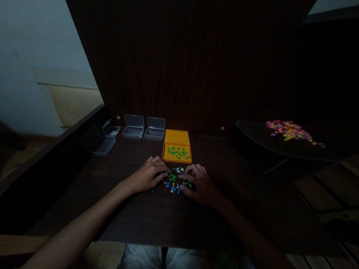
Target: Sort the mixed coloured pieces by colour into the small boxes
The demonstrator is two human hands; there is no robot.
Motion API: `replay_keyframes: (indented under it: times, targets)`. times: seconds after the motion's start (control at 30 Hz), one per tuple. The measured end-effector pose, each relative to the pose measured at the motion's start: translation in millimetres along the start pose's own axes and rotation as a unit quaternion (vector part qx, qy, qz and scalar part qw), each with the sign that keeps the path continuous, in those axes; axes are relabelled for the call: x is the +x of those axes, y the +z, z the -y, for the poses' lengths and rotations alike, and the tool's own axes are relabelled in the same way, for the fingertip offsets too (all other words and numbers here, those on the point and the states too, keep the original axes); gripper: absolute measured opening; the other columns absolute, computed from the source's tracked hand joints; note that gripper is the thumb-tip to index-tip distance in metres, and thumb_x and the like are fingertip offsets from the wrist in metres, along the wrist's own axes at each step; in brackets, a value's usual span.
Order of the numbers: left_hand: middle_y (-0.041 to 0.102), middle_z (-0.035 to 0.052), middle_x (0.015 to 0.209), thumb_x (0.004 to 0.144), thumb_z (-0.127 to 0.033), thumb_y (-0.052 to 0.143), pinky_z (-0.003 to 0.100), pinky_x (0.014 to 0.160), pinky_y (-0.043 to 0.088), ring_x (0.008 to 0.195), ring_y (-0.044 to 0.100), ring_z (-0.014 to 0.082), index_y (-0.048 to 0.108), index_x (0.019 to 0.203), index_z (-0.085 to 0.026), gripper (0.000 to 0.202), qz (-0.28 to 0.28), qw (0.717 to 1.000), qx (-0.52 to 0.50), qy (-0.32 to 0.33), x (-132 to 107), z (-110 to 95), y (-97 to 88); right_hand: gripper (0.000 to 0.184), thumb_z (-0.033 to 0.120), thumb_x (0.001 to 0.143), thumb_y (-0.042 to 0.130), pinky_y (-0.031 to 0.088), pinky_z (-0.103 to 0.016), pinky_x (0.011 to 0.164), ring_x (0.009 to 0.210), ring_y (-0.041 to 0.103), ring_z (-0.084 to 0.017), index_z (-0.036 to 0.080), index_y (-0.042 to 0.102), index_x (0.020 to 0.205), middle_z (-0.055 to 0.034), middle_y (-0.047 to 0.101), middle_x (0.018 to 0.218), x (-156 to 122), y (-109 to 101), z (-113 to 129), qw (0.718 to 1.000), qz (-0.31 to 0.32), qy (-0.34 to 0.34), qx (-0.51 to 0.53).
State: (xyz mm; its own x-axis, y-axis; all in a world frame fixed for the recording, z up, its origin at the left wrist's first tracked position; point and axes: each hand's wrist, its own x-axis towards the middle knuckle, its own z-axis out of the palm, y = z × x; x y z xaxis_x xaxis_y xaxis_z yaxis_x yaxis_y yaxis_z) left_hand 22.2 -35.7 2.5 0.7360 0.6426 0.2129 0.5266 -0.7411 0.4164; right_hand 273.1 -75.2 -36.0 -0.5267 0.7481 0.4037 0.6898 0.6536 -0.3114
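Desktop, pieces at mixed angles

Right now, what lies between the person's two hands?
In the head view, small pieces, green, blue, white and yellow, lie scattered on the dark tabletop.

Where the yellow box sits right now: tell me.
In the head view, the yellow box lies open on the dark table near the middle, just beyond the loose pieces, with a clear case close on its left.

Bare forearms, pale grey trousers
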Motion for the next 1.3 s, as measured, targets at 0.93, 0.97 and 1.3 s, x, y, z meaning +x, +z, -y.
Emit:
replay_keyframes:
  times: [0.93, 0.97, 1.3]
  targets:
    - [0.072, 0.0036, 0.099, 0.082, -0.029, 0.073, 0.042, 0.09, 0.038, 0.102, 0.056, 0.025, 0.071, 0.097, -0.022, 0.017, -0.036, 0.997, -0.003, -0.067, 1.0, -4.4, 11.1, 0.012, 0.022, 0.085, 0.067, 0.035, -0.037, 0.084, 0.096, 0.056, -0.022, 0.021, 0.072, 0.096, -0.0054, 0.068, 0.093, 46.0, -12.8, 19.3, 0.992, 0.12, 0.011, -0.039]
    - [0.072, 0.0035, 0.099, 0.082, -0.03, 0.074, 0.042, 0.09, 0.037, 0.102, 0.056, 0.0251, 0.071, 0.096, -0.022, 0.017, -0.036, 0.997, -0.003, -0.066, 1.4, -4.8, 11.4, 0.013, 0.021, 0.084, 0.068, 0.035, -0.037, 0.086, 0.097, 0.056, -0.023, 0.021, 0.073, 0.096, -0.0057, 0.068, 0.094, 48.1, -14.1, 20.8, 0.989, 0.138, 0.014, -0.041]
    - [0.073, 0.0045, 0.097, 0.083, -0.033, 0.073, 0.04, 0.091, 0.038, 0.102, 0.056, 0.0246, 0.073, 0.094, -0.022, 0.016, -0.012, 0.997, 0.008, -0.082, 6.9, -2.8, 13.3, 0.015, 0.021, 0.085, 0.066, 0.036, -0.037, 0.092, 0.103, 0.058, -0.024, 0.02, 0.072, 0.099, -0.0064, 0.068, 0.1, 57.5, -17.8, 24.9, 0.977, 0.208, 0.031, -0.026]
